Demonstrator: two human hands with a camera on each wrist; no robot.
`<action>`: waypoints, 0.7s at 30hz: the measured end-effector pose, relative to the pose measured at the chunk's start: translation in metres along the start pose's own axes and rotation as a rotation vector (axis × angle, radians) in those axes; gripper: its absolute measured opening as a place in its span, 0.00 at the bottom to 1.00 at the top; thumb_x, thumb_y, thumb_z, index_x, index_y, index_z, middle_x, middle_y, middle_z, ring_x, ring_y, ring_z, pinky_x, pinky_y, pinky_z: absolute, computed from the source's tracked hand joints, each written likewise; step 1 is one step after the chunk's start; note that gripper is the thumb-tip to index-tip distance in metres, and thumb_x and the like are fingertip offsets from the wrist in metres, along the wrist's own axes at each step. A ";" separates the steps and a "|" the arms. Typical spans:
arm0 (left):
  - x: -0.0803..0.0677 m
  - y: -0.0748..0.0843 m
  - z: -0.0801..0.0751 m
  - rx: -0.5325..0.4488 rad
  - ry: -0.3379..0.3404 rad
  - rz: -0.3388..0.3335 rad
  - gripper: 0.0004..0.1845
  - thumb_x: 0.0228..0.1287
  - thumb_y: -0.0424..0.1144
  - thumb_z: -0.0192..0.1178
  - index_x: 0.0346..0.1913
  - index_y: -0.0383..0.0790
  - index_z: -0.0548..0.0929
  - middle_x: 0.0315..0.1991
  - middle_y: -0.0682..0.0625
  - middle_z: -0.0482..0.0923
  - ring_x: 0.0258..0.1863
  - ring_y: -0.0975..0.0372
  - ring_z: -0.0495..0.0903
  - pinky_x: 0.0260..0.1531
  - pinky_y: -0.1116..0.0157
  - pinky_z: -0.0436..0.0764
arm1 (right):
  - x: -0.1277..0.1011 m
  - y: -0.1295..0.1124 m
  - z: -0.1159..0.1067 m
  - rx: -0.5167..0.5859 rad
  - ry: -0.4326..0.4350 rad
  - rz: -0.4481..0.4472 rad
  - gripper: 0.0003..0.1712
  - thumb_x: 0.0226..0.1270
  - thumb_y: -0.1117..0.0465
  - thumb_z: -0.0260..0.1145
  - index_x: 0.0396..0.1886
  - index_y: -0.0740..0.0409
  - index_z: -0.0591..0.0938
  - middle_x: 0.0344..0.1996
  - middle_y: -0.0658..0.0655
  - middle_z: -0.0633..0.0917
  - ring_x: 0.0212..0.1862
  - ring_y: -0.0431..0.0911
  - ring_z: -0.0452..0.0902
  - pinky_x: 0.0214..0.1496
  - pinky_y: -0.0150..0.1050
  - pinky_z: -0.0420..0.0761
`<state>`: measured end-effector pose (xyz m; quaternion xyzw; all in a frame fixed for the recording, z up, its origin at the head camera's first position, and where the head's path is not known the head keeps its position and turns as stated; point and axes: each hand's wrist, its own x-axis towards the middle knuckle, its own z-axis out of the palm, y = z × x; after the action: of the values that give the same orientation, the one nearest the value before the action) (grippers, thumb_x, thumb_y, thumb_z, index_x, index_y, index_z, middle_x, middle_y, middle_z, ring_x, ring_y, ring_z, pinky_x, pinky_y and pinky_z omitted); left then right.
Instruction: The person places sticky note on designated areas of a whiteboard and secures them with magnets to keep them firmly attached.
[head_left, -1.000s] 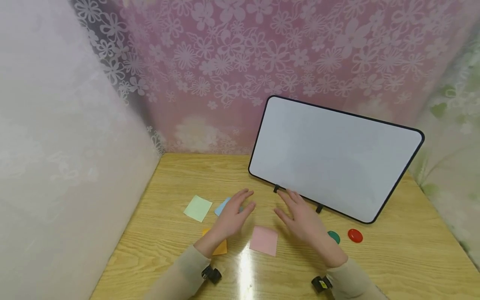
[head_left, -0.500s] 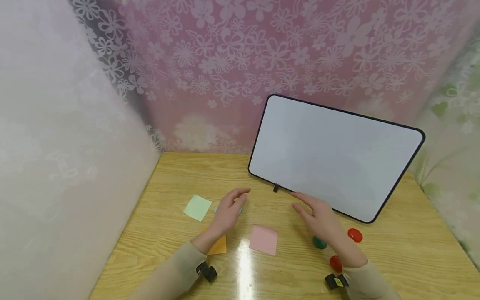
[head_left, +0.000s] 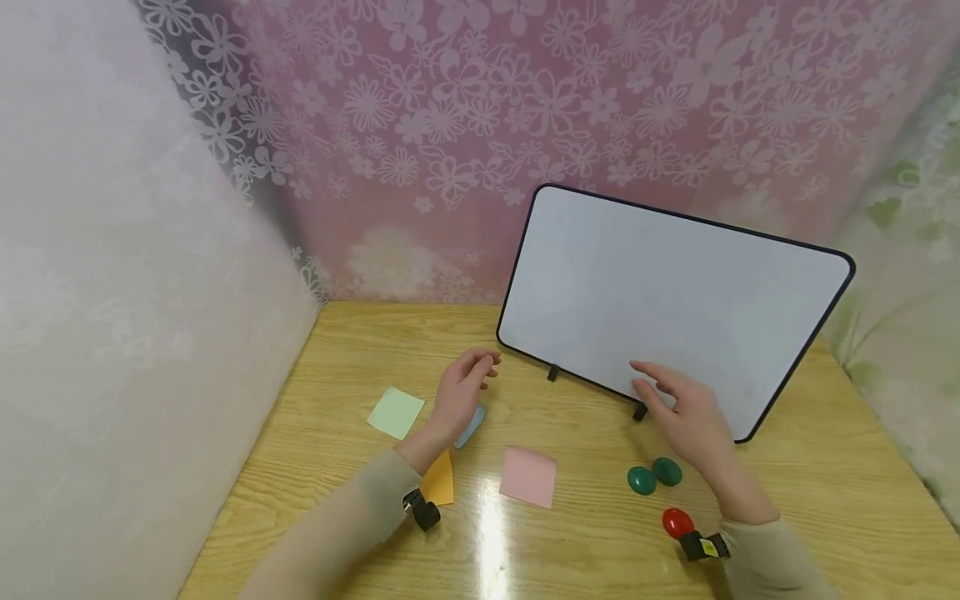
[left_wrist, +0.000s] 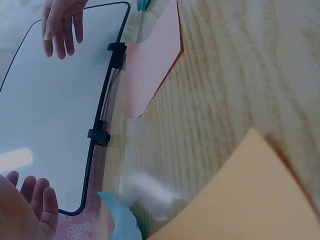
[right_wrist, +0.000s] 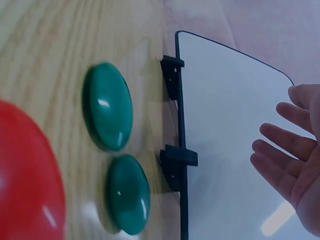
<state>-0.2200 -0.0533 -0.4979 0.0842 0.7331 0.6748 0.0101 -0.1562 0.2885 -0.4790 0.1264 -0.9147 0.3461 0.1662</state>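
Note:
My left hand (head_left: 459,396) hovers over the left half of the table, fingers loosely bent and holding nothing. Beneath it a blue sticky note (head_left: 471,427) shows in part, and an orange sticky note (head_left: 440,481) is partly covered by the wrist. In front of the lower edge of a black-framed whiteboard (head_left: 667,292), my right hand (head_left: 690,412) is raised with relaxed, spread fingers and nothing in them. The right wrist view shows its palm and fingers (right_wrist: 287,142) overlapping the board. Two glossy green domed discs (head_left: 641,480) and a red one (head_left: 678,523) lie beside the right forearm.
A pale green sticky note (head_left: 395,412) lies at the left, and a pink one (head_left: 528,477) near the middle of the wooden table (head_left: 360,333). Small black feet (head_left: 553,372) support the tilted whiteboard. Flower-patterned cloth (head_left: 420,167) encloses the back and sides.
My right hand has moved to the right and slightly up, uncovering the green discs and the board's right foot. My left hand has shifted slightly up, its fingers more bent.

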 end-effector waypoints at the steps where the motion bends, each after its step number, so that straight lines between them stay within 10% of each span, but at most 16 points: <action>1: 0.003 0.001 0.000 -0.005 0.004 -0.005 0.17 0.86 0.43 0.53 0.61 0.35 0.85 0.60 0.40 0.84 0.52 0.53 0.83 0.55 0.47 0.81 | 0.001 0.001 -0.002 -0.003 0.015 0.002 0.22 0.84 0.56 0.64 0.70 0.59 0.83 0.65 0.68 0.83 0.57 0.71 0.84 0.52 0.72 0.82; 6: 0.019 0.002 0.004 0.008 0.039 0.005 0.20 0.85 0.44 0.54 0.64 0.32 0.82 0.59 0.35 0.83 0.52 0.52 0.82 0.52 0.49 0.81 | 0.002 0.007 -0.013 -0.019 0.099 0.026 0.20 0.84 0.57 0.64 0.69 0.57 0.84 0.63 0.65 0.85 0.55 0.63 0.86 0.54 0.48 0.87; 10: 0.034 -0.002 0.006 0.081 0.090 0.031 0.20 0.85 0.46 0.56 0.65 0.35 0.83 0.55 0.39 0.84 0.52 0.52 0.82 0.46 0.58 0.80 | 0.003 0.011 -0.019 0.017 0.188 0.047 0.20 0.83 0.58 0.65 0.69 0.56 0.84 0.60 0.62 0.88 0.59 0.32 0.82 0.54 0.17 0.73; 13: 0.044 -0.004 0.008 0.111 0.106 0.045 0.20 0.84 0.46 0.57 0.65 0.36 0.83 0.54 0.43 0.84 0.51 0.54 0.81 0.46 0.60 0.80 | 0.005 0.014 -0.023 0.041 0.288 0.034 0.20 0.82 0.61 0.66 0.69 0.57 0.85 0.58 0.63 0.89 0.56 0.16 0.73 0.53 0.13 0.70; 21: 0.070 -0.002 0.015 0.198 0.128 0.074 0.20 0.83 0.46 0.59 0.66 0.37 0.83 0.58 0.46 0.83 0.53 0.54 0.82 0.49 0.56 0.83 | 0.004 0.028 -0.045 0.011 0.514 0.107 0.20 0.80 0.63 0.67 0.68 0.55 0.86 0.58 0.62 0.89 0.56 0.17 0.73 0.51 0.15 0.71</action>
<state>-0.2872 -0.0287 -0.4939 0.0686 0.7916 0.6031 -0.0700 -0.1603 0.3387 -0.4623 -0.0134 -0.8458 0.3803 0.3740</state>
